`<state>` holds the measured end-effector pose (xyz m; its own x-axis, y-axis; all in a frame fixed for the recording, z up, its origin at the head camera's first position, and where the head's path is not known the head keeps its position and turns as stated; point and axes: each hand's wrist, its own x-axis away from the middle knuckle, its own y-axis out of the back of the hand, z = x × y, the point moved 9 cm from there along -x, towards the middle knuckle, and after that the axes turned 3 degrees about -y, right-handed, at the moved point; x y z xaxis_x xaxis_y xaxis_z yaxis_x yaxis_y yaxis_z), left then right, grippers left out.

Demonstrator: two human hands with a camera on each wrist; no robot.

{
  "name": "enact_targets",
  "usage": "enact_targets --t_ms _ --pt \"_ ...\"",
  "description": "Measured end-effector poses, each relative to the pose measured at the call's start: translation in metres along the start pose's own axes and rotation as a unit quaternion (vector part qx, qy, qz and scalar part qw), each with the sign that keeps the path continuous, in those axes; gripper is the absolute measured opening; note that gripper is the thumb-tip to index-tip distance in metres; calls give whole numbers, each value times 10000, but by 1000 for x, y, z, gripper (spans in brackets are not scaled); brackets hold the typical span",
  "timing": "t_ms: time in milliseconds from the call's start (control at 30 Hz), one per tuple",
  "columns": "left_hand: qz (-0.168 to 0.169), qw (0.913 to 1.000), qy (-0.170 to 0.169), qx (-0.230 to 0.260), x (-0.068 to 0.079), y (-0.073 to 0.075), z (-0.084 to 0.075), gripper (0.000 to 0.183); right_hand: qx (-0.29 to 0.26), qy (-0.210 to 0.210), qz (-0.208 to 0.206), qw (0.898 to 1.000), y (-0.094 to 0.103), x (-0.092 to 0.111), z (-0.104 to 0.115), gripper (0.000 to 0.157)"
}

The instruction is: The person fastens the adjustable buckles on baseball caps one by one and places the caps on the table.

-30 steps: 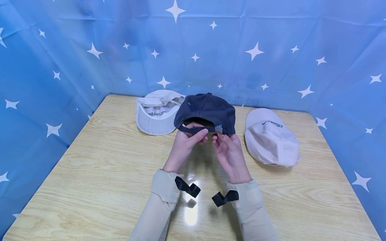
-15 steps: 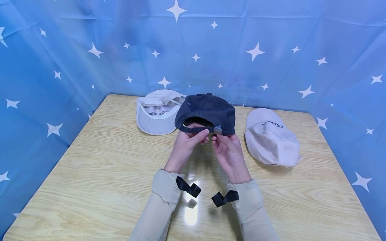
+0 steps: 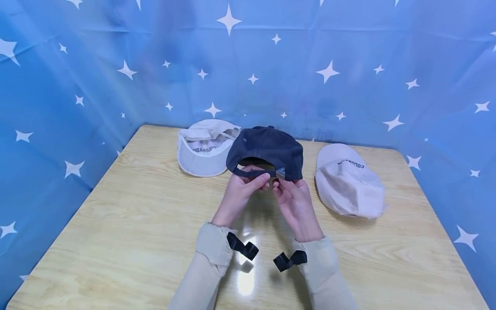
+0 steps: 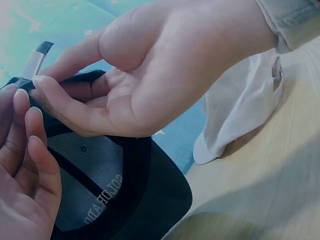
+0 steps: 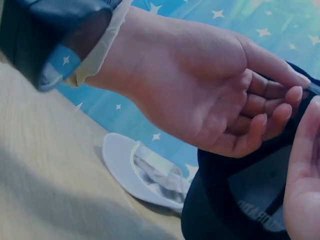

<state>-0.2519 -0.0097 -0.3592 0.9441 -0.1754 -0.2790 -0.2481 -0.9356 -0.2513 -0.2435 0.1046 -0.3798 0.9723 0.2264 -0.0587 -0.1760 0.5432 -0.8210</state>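
In the head view a dark navy baseball cap [image 3: 267, 148] is held above the table, its back opening facing me. My left hand [image 3: 241, 191] pinches the adjustment strap [image 3: 252, 173] between thumb and fingers, left of the metal buckle [image 3: 280, 173]. At the buckle, my right hand [image 3: 293, 200] grips the strap end and the cap's lower edge. The left wrist view shows the buckle flap [image 4: 44, 52] sticking up near the thumb, and lettering [image 4: 105, 200] inside the cap. From the right wrist, the right thumb and fingers meet at the dark strap; their exact contact is partly hidden.
A white cap [image 3: 203, 161] lies upside down behind on the left, partly covered by the navy cap. Another white cap [image 3: 350, 185] lies on the right. Beneath is a light wooden table [image 3: 128, 224], with a blue star-patterned curtain [image 3: 290, 56] behind and at the sides.
The whole head view has shifted slightly, so everything sits a little lower in it. Both hands keep their hold on the navy cap's strap; the buckle looks slightly more tilted.
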Motion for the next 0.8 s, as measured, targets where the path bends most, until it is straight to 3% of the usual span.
enact_targets --t_ms 200,467,667,800 --pt "-61 9999 114 15 10 0 13 20 145 4 -23 9999 10 6 -5 14" --pt "-217 9980 -65 586 24 0 36 13 331 -61 14 9994 26 13 -14 13" --pt "-200 9978 -173 612 27 7 76 11 402 -74 -71 9991 37 18 -19 16" --pt "-223 9974 -172 657 30 8 80 15 626 -50 -127 9979 44 20 -23 16"
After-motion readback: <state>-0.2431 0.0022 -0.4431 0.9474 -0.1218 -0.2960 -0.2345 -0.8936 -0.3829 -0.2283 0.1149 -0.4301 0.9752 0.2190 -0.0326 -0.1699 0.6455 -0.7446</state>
